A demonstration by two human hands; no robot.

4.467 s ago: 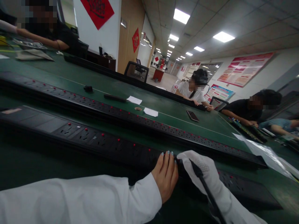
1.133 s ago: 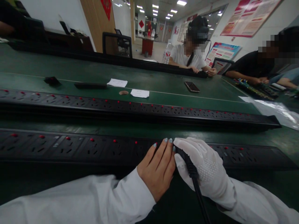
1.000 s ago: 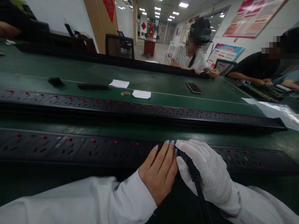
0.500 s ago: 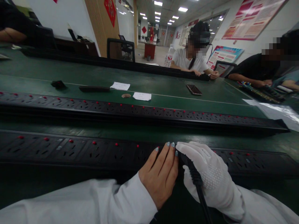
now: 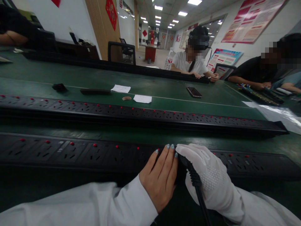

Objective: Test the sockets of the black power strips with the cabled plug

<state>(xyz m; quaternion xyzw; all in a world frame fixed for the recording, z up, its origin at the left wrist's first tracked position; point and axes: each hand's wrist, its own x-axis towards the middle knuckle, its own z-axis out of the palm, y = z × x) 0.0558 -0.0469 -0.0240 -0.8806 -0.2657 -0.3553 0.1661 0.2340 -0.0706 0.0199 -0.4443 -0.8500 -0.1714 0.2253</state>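
Note:
A long black power strip (image 5: 77, 152) with red switches runs across the near edge of the green table (image 5: 164, 100). My bare left hand (image 5: 161, 177) lies flat on it, fingers stretched out together. Right beside it my white-gloved right hand (image 5: 208, 179) is closed around a black plug with its cable (image 5: 197, 191), pressed against the strip. The plug's front end is hidden under the glove.
A second long power strip (image 5: 150, 116) lies parallel behind. Further back are paper slips (image 5: 142, 99), a phone (image 5: 193, 92), a small black object (image 5: 59, 87) and a plastic sheet (image 5: 277, 116). Other people sit at the far side and right.
Both hands stay in place on the near strip. Only the view has shifted, levelling out and tilting slightly since the earliest frame.

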